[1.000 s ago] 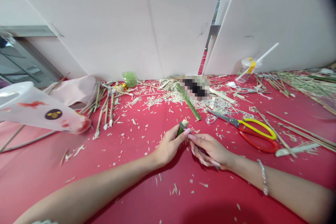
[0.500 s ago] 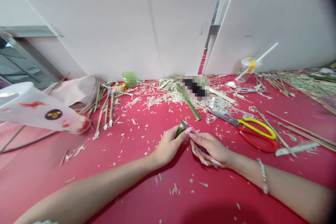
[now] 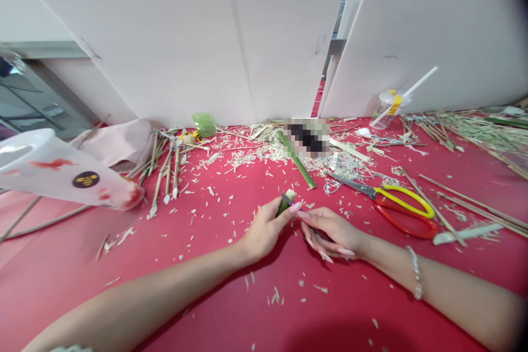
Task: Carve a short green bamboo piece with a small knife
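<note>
My left hand (image 3: 266, 228) is closed around a short green bamboo piece (image 3: 283, 207), whose pale, cut end points away from me. My right hand (image 3: 332, 234) grips a small knife (image 3: 285, 197) with a dark handle, mostly covered by the fingers. Its grey blade lies across the bamboo just below the pale tip. The thumbs of both hands meet close to the blade. Beyond the hands, a longer green bamboo strip (image 3: 303, 170) rests on the red table (image 3: 231, 297).
Scissors with yellow and red handles (image 3: 406, 203) lie to the right, near thin sticks (image 3: 478, 203). At left are a tilted white cup (image 3: 61, 176) and several pointed sticks (image 3: 175, 170). Shavings (image 3: 247, 157) litter the table. White boards (image 3: 177, 38) stand behind, beside a clear cup with a straw (image 3: 385, 110).
The knife blade has shifted slightly down and left along the bamboo, so more of the pale tip shows beyond it. My right hand's fingers have turned a little; my left hand stays in place.
</note>
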{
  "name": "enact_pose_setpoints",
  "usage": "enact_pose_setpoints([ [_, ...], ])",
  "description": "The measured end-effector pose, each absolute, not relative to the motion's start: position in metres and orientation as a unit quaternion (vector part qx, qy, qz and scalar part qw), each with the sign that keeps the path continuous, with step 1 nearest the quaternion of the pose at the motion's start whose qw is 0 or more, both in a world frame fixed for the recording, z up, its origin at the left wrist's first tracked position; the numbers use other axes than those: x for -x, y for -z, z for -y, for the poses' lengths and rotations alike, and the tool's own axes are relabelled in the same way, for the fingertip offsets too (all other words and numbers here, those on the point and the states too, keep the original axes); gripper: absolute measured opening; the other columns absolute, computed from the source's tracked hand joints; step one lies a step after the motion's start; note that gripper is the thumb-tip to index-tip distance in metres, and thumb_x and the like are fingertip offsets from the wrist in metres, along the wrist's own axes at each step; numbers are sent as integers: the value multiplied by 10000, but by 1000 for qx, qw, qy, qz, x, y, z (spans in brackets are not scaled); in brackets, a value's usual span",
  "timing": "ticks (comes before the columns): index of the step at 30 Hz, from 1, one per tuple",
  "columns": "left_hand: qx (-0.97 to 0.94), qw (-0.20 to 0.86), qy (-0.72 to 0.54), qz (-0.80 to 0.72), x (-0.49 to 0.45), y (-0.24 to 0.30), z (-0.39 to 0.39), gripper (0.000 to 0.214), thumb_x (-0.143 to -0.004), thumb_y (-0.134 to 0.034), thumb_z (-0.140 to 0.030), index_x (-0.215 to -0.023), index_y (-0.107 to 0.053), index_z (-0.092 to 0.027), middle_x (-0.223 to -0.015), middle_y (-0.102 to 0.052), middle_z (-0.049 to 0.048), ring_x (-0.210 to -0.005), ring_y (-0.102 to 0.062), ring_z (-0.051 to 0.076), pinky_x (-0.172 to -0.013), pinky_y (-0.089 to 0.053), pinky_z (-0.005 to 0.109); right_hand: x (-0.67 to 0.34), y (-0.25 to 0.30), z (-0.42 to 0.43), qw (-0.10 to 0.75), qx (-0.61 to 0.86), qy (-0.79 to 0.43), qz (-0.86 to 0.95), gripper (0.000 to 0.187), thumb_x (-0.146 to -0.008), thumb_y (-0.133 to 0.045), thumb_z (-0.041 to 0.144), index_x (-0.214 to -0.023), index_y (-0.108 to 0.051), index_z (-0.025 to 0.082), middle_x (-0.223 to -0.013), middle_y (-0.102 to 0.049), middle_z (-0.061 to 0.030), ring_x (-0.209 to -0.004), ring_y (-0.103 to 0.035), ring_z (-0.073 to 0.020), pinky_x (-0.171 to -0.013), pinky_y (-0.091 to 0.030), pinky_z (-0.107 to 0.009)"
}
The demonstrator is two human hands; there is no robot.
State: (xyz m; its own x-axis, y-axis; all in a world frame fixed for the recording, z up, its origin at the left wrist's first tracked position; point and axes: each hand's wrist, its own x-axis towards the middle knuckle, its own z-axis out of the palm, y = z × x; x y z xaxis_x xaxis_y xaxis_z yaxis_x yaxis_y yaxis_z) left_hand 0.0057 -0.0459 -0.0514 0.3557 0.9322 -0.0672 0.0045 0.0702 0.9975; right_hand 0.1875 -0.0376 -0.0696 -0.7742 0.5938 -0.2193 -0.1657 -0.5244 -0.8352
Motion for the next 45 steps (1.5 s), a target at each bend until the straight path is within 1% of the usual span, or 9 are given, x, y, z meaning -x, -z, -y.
enact_pose_setpoints([
  [3,-564,601,-375,-425,-5,50,45,380,-871,-598,-511,-746,-469,-176,-620,-337,-66,-555,-290,87,-542,-257,248,-187,70,39,239,254,-830,436,500,-904,-543,566,-678,-585,122,-413,-612,-9,-176,-343,-49,-228,-256,-142],
  [6,-566,595,-374,-430,-5,50,45,395,-860,-608,-517,-728,-445,-182,-605,-319,-74,-541,-277,82,-530,-235,248,-186,71,40,245,265,-819,447,504,-894,-535,594,-690,-574,134,-412,-610,1,-173,-335,-50,-230,-243,-144],
  [18,-579,546,-378,-474,-6,44,46,495,-782,-636,-595,-635,-384,-195,-595,-321,-68,-567,-287,94,-542,-250,251,-182,64,47,277,327,-774,466,523,-865,-555,620,-643,-556,146,-361,-556,20,-195,-360,-55,-219,-193,-133],
  [25,-584,538,-383,-473,-10,50,42,485,-831,-576,-596,-643,-383,-193,-627,-273,-57,-595,-255,101,-552,-245,261,-180,69,51,333,332,-753,459,465,-914,-525,565,-680,-532,163,-378,-551,47,-198,-343,-48,-216,-175,-126],
  [30,-582,556,-382,-455,-8,52,42,463,-846,-583,-571,-659,-395,-192,-619,-306,-57,-579,-282,97,-548,-247,260,-181,64,48,295,305,-777,466,499,-918,-502,586,-666,-536,156,-378,-553,40,-186,-312,-42,-223,-236,-137],
  [35,-542,607,-386,-434,-8,47,46,411,-822,-635,-536,-717,-464,-178,-613,-357,-56,-555,-312,91,-529,-247,253,-182,58,46,249,283,-788,486,502,-932,-492,564,-651,-531,150,-382,-558,32,-187,-342,-44,-254,-315,-146],
  [39,-511,640,-393,-418,-9,45,50,387,-822,-656,-499,-732,-452,-182,-610,-323,-66,-538,-269,82,-509,-212,249,-185,57,43,222,265,-802,487,503,-935,-497,550,-623,-504,156,-355,-528,42,-191,-355,-45,-287,-359,-153],
  [42,-497,657,-395,-407,-8,46,51,361,-827,-662,-469,-753,-454,-184,-624,-303,-68,-535,-233,79,-506,-194,251,-189,57,39,191,254,-816,482,514,-922,-504,572,-612,-483,163,-335,-500,50,-189,-336,-44,-261,-304,-145],
  [45,-498,657,-393,-407,-8,47,51,339,-843,-647,-458,-768,-459,-186,-628,-294,-67,-538,-217,85,-512,-200,257,-192,59,36,166,259,-824,476,507,-908,-513,594,-632,-471,170,-359,-527,46,-175,-302,-41,-223,-221,-144],
])
